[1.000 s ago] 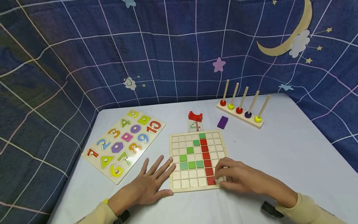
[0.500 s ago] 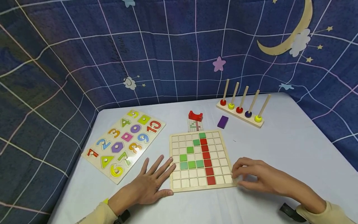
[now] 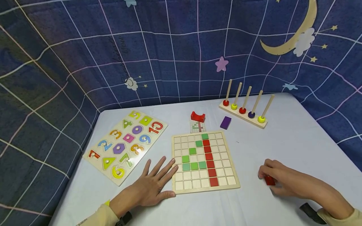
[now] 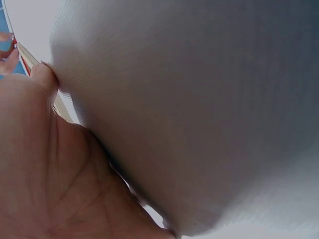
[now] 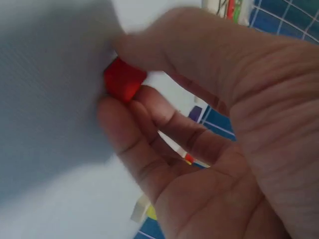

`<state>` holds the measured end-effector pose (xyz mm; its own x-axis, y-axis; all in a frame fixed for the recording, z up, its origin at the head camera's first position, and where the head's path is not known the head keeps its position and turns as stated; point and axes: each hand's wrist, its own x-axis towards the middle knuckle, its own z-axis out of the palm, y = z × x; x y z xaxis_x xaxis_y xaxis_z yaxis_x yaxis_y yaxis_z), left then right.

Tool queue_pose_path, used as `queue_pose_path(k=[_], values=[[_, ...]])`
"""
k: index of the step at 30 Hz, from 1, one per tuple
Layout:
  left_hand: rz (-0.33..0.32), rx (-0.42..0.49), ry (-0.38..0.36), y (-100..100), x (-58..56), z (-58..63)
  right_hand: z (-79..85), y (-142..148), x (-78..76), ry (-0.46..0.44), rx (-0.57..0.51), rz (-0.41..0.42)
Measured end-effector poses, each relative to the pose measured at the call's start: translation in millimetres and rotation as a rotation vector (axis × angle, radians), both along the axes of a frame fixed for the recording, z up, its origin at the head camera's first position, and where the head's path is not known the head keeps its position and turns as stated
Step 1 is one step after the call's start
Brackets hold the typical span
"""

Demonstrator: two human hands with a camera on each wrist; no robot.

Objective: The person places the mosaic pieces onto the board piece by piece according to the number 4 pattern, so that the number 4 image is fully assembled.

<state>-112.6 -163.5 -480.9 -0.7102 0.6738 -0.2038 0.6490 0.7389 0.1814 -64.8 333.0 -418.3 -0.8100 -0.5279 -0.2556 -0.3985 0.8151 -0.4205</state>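
Note:
My left hand [image 3: 152,183] lies flat with fingers spread, its fingertips at the left edge of a square wooden grid board [image 3: 205,190]. The left wrist view shows mostly my palm [image 4: 60,169] and white cloth. On the board, green tiles [image 3: 192,151] form an angular shape beside a column of red tiles [image 3: 210,164]; the other squares are pale. To the right of the board, my right hand [image 3: 285,180] pinches a small red block [image 5: 123,79] between thumb and fingers, low over the white tablecloth. Part of the block is hidden by the fingers.
A number and shape puzzle board [image 3: 125,147] lies at the left. Behind the grid board are a small pattern card [image 3: 197,126], a red notched block [image 3: 197,117] and a purple block [image 3: 225,122]. A peg stand [image 3: 243,116] with rings stands at the back right.
My right hand has moved right, from over the grid board's lower right squares to the tablecloth beyond its edge. The red block now shows in its fingers. My left hand has stayed still.

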Motion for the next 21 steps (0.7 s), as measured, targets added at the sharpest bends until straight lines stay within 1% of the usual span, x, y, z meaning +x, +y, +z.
queue_pose_path(k=[3, 7, 9, 12, 18, 21], values=[[0.000, -0.003, -0.009, 0.8, -0.9, 1.7, -3.0, 0.1, -1.4, 0.019, -0.026, 0.017], [0.001, -0.007, -0.020, 1.2, -1.3, 3.1, -5.6, 1.1, -2.3, 0.061, -0.097, 0.070], [-0.002, -0.005, -0.012, 0.8, -1.0, 2.5, -6.5, 2.2, -3.0, 0.094, -0.132, 0.105], [-0.006, -0.009, -0.009, 0.8, -0.9, 2.4, -6.2, 2.6, -4.5, 0.102, -0.153, 0.130], [0.000, -0.019, -0.028, 1.2, -0.8, 4.7, 5.5, -5.9, -11.9, 0.068, -0.108, 0.112], [0.002, -0.017, -0.033, 1.4, -0.8, 4.9, 10.5, -13.3, -15.3, 0.087, -0.105, 0.120]])
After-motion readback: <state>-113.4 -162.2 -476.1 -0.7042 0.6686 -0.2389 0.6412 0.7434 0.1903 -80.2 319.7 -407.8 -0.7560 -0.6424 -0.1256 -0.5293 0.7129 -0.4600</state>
